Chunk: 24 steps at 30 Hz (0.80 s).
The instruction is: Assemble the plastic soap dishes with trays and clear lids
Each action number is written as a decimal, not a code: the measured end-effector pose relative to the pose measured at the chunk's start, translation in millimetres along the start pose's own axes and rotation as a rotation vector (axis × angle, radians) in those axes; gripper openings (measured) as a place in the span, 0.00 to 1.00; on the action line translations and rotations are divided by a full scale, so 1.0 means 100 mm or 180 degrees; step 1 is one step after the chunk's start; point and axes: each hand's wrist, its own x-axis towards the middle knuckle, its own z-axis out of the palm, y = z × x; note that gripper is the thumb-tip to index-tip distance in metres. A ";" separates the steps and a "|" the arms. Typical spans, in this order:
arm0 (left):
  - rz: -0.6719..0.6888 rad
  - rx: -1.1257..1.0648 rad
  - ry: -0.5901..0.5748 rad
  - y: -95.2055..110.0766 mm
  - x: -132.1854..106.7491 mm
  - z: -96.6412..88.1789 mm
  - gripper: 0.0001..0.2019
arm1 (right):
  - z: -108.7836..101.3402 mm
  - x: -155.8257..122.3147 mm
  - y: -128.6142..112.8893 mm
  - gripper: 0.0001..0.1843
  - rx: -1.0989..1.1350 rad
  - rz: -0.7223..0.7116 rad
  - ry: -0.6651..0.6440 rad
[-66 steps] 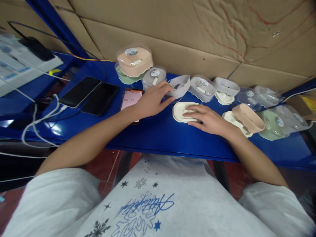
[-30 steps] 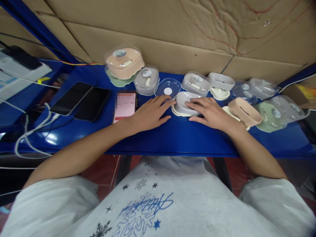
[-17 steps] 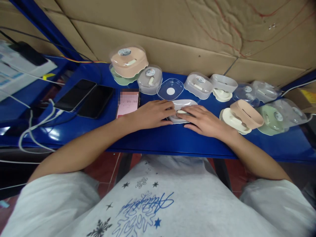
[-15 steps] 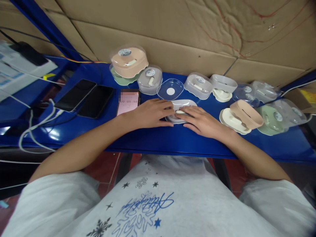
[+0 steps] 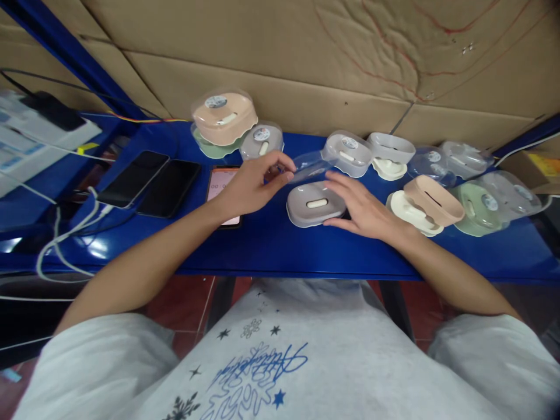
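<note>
A grey soap box (image 5: 314, 205) with a small white piece in its middle lies on the blue table (image 5: 271, 245) in front of me. My right hand (image 5: 359, 207) rests against its right side, fingers spread and touching it. My left hand (image 5: 249, 185) pinches a clear plastic lid (image 5: 308, 166) and holds it tilted just above the table, behind the grey box.
Along the cardboard wall stand several more boxes: a peach one (image 5: 224, 116) stacked on a green one at left, grey ones (image 5: 347, 153), a peach and cream one (image 5: 431, 201), a green one (image 5: 479, 213). Three phones (image 5: 168, 186) and white cables (image 5: 65, 233) lie at left.
Both hands had been pressing the grey box together. My left hand has now left it and lifted the clear lid from the table. The grey box sits nearer to me.
</note>
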 end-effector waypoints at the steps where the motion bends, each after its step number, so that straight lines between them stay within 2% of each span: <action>1: -0.0152 -0.0557 -0.0003 0.06 0.00 -0.01 0.15 | -0.01 -0.01 0.03 0.47 -0.0139 0.0165 0.0179; 4: -0.0647 -0.1822 -0.0479 0.20 -0.03 -0.03 0.23 | -0.07 -0.03 0.07 0.47 -0.0548 0.0551 0.0528; 7: -0.0901 -0.1997 -0.0821 0.21 -0.06 0.02 0.25 | -0.12 -0.04 0.08 0.40 -0.0541 0.0452 0.0361; 8: -0.0862 -0.1819 -0.0834 0.19 -0.06 0.04 0.25 | -0.12 -0.04 0.09 0.38 -0.0437 0.0352 0.0263; 10: -0.0575 -0.1146 -0.0620 0.15 -0.08 0.09 0.23 | -0.10 -0.03 0.14 0.36 -0.0167 0.0171 0.0175; 13: 0.0190 0.0164 -0.0166 0.13 -0.12 0.14 0.23 | -0.03 -0.01 0.25 0.35 0.0154 0.0136 0.0288; 14: 0.0450 0.0512 -0.0170 0.14 -0.13 0.15 0.24 | -0.02 -0.01 0.29 0.34 0.0244 0.0151 0.0300; 17: 0.1018 0.1185 -0.0568 0.14 -0.18 0.19 0.25 | -0.02 0.01 0.34 0.40 0.0542 0.0193 0.0084; 20: 0.1115 0.1633 -0.0687 0.11 -0.19 0.21 0.22 | -0.05 0.01 0.31 0.53 0.0753 0.0206 -0.0129; 22: 0.1069 0.1825 -0.0674 0.08 -0.19 0.20 0.22 | -0.07 0.01 0.28 0.50 0.0766 0.0221 -0.0135; 24: 0.1082 0.1979 -0.0683 0.06 -0.18 0.19 0.23 | -0.08 0.00 0.26 0.41 0.0706 0.0195 -0.0128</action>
